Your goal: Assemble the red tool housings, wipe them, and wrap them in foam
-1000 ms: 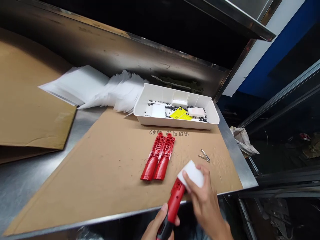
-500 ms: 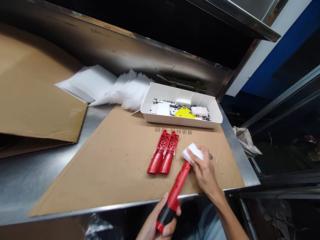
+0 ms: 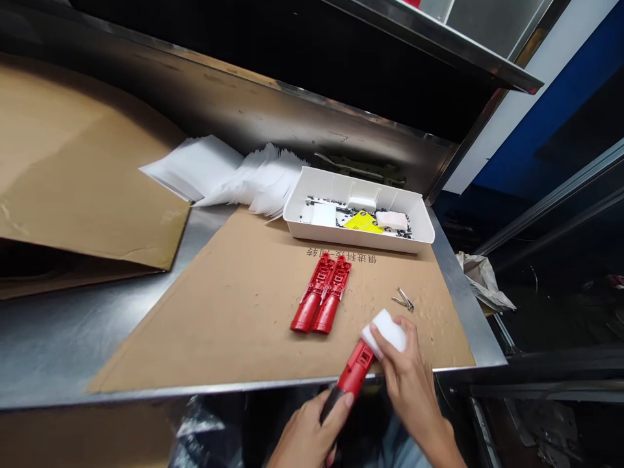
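Note:
A red plastic handle-like part with a black grip section (image 3: 357, 370) slants up over the table's front edge. My left hand (image 3: 312, 429) is wrapped round its lower, black end. Between the thumb and fingers of my right hand (image 3: 407, 370) is a white sponge block (image 3: 387, 330), touching the part's upper end. Left of my hands, two red plastic shell halves (image 3: 322, 296) lie side by side with their ribbed insides up. A small metal nail clipper (image 3: 404, 299) rests on the cardboard beyond my right hand.
Behind the shells stands a white tray (image 3: 358, 239) holding small black bits, a yellow label and white blocks. White foam sheets (image 3: 205, 166) lean by a large cardboard box (image 3: 88, 175) at left. Flat cardboard (image 3: 209, 338) covers the metal table (image 3: 58, 364). A metal shelf (image 3: 439, 39) overhangs the back.
Both hands have come lower and nearer with the red part, which has turned so a small rectangular slot shows. The nail clipper has come into fuller view. The camera view has shifted slightly.

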`<act>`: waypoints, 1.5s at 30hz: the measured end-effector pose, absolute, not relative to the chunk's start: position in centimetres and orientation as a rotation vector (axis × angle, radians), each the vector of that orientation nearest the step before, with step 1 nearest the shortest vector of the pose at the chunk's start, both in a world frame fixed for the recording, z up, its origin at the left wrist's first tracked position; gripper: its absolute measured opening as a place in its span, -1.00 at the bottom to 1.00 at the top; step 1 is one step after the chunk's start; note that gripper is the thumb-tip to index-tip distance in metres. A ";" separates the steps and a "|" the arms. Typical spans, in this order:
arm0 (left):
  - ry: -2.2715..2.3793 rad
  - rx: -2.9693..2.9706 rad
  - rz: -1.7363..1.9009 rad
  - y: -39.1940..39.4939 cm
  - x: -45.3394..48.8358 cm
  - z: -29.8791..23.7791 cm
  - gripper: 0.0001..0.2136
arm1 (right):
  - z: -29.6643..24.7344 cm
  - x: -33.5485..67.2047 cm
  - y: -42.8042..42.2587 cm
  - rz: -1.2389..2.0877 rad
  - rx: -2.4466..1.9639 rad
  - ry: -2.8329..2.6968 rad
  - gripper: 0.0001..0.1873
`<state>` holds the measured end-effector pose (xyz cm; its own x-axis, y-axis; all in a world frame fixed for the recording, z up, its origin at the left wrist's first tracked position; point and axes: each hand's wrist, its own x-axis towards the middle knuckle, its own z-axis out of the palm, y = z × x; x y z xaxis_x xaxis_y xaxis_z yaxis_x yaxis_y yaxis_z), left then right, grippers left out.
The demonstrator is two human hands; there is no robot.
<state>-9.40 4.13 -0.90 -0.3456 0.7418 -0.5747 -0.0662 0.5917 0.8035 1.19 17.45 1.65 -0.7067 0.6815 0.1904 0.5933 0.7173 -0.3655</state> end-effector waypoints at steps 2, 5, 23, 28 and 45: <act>1.814 0.596 0.915 4.1 -8.5 -1.0 -0.61 | 1.9 0.5 16.7 0.315 -1.104 -2.616 -0.56; 1.876 0.616 0.931 4.2 -6.9 -1.4 -0.59 | 1.6 0.5 14.5 0.171 -1.176 -2.565 -0.54; 2.009 0.733 0.471 5.9 -4.1 1.9 -0.66 | 0.2 2.3 11.0 0.024 -1.322 -2.440 -0.48; 2.007 0.767 0.488 5.8 -4.0 2.0 -0.70 | 0.9 1.7 11.4 0.010 -1.276 -2.462 -0.50; 2.169 0.833 0.457 5.6 -4.3 1.4 -0.58 | 4.2 0.5 14.9 0.210 -1.259 -2.513 -0.57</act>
<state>-4.33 5.55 1.40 -0.5032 0.6876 -0.5235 0.4179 0.7239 0.5490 0.47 14.93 4.19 -0.5597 0.7994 0.2182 0.7521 0.6006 -0.2712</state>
